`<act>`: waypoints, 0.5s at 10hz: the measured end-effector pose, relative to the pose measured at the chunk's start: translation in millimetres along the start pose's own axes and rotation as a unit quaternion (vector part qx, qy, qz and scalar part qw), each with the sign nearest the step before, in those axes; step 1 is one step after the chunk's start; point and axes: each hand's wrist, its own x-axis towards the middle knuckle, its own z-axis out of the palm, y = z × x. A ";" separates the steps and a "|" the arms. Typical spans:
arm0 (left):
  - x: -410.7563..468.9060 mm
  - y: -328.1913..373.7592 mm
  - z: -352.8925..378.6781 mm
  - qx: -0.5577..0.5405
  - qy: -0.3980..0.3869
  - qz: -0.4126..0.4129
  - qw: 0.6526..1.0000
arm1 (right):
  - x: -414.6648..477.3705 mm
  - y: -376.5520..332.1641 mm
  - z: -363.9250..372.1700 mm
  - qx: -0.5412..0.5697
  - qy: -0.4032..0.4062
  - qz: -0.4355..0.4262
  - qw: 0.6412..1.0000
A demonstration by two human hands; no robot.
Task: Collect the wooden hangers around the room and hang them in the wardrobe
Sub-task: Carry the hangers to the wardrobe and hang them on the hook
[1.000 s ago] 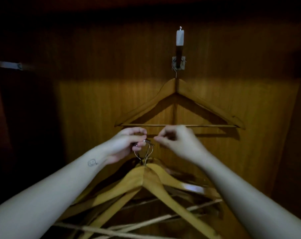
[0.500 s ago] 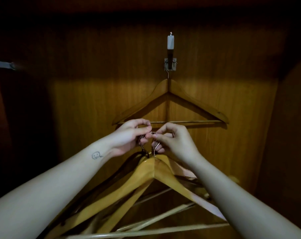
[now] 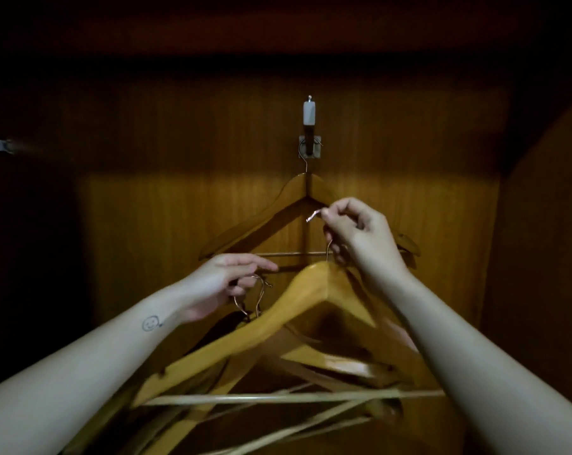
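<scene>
Inside the wardrobe, one wooden hanger already hangs from the peg at 12 o'clock, flat against the back panel. The right hand, at 3 o'clock of centre, pinches the wire hook of a second hanger between thumb and curled fingers, holding it above the others, probably so that it comes free of them and its hook can reach the peg. The left hand, at 8 o'clock, has its lower fingers curled round the hooks of the bundle of hangers, index finger stretched out; it seems to hold the bundle down and steady so nothing snags. Both forearms reach forward and upward, the right wrist higher and bent towards the peg.
</scene>
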 end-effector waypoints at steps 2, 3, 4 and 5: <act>5.1 -16.1 6.6 0.063 0.007 -0.014 0.998 | 31.2 -9.0 4.3 -0.042 0.020 0.002 0.999; 7.6 -24.9 4.9 0.135 0.035 0.026 0.990 | 36.2 -2.6 8.2 -0.032 0.045 0.016 0.998; 10.3 -24.9 4.0 0.155 0.027 0.031 0.987 | 37.0 5.7 10.1 -0.036 0.060 0.033 0.997; 7.0 -21.6 6.2 0.168 0.014 0.037 0.985 | 40.9 11.8 10.2 -0.032 0.072 0.052 0.996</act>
